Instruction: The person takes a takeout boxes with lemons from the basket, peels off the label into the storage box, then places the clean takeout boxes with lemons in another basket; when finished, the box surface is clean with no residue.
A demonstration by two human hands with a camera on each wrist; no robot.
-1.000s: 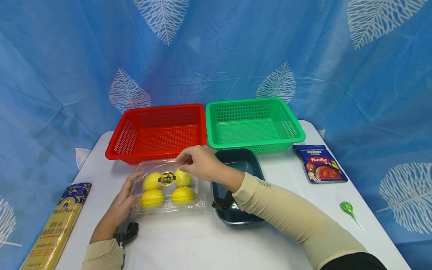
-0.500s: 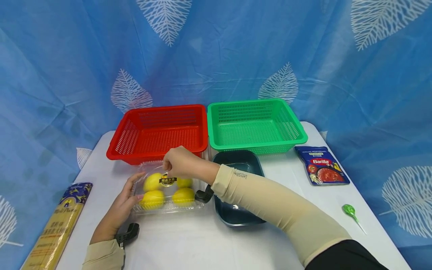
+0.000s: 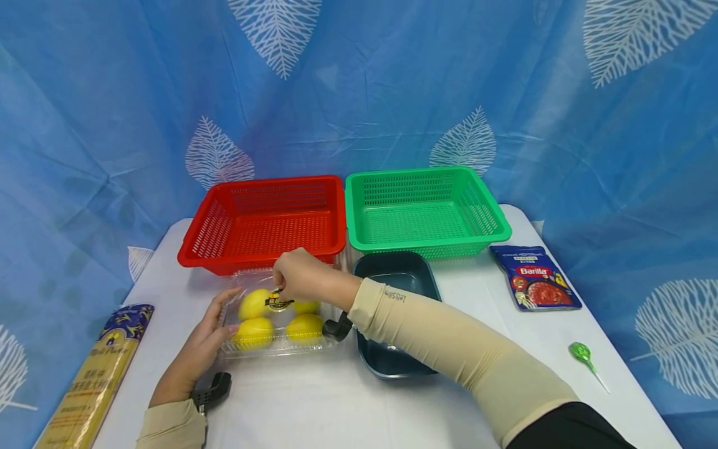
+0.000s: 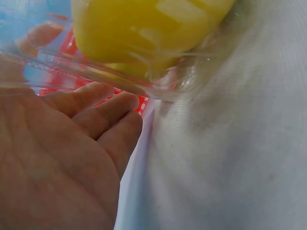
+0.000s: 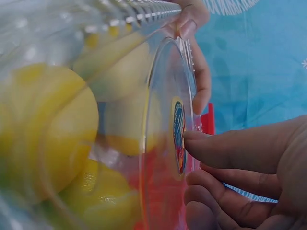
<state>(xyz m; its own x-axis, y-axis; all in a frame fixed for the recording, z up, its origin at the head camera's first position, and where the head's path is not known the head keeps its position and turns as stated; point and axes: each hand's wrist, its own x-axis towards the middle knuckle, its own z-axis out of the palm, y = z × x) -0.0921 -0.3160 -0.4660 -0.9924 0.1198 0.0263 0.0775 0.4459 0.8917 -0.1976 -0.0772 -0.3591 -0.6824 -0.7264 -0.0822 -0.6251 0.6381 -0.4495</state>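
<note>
A clear plastic fruit box point(image 3: 280, 347) with several lemons point(image 3: 253, 333) inside lies on the white table, its lid on. My left hand point(image 3: 196, 349) holds the box by its left edge, thumb near the front and fingers towards the back; three fingers point(image 4: 108, 117) extend along its side in the left wrist view. Over the lid, my right hand point(image 3: 305, 274) has its fingers curled and its thumb at the edge of the black-and-gold sticker point(image 3: 276, 302). From the right wrist, the thumb tip touches the sticker point(image 5: 179, 136); the fingertips' hold on it is partly hidden.
Behind the box stand a red basket point(image 3: 260, 259) and a green basket point(image 3: 426, 243). A dark tray point(image 3: 387, 355) lies under the right forearm. To the right are a Barilla sauce pouch point(image 3: 535, 277) and a green lollipop point(image 3: 580, 351); a spaghetti pack point(image 3: 92, 380) lies left.
My right hand has moved left across the lid to the sticker, its fingers curling. The sticker now looks tilted and partly covered. My left hand has stayed in place.
</note>
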